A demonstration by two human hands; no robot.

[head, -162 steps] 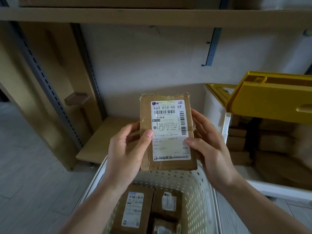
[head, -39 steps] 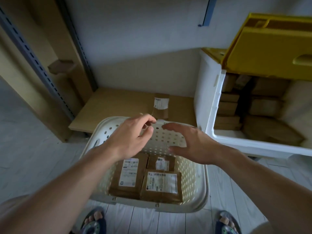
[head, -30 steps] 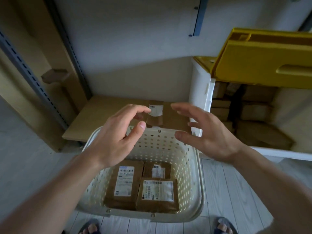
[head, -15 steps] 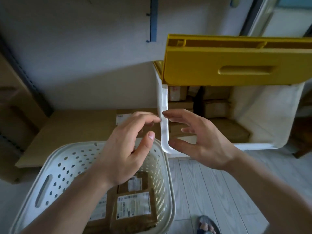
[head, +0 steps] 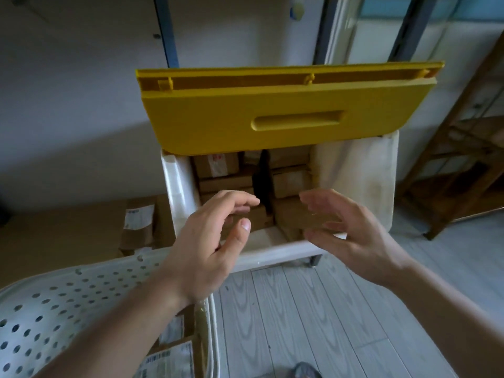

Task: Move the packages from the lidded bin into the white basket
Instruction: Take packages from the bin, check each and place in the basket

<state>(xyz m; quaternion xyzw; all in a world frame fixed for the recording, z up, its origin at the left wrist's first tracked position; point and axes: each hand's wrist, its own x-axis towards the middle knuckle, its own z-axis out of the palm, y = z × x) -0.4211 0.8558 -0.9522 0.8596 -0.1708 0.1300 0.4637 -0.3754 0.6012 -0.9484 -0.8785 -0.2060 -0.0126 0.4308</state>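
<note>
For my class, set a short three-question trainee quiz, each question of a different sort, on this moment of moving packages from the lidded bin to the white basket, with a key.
1. True or false: the yellow lid of the white bin is raised.
2. Multiple choice: the left hand and right hand are
A. each holding a package
B. empty, at the bin's opening
C. pressing on the lid
3. Fill in: labelled packages already lie in the white ____.

Key: 1 true; 2 B; 3 basket.
</note>
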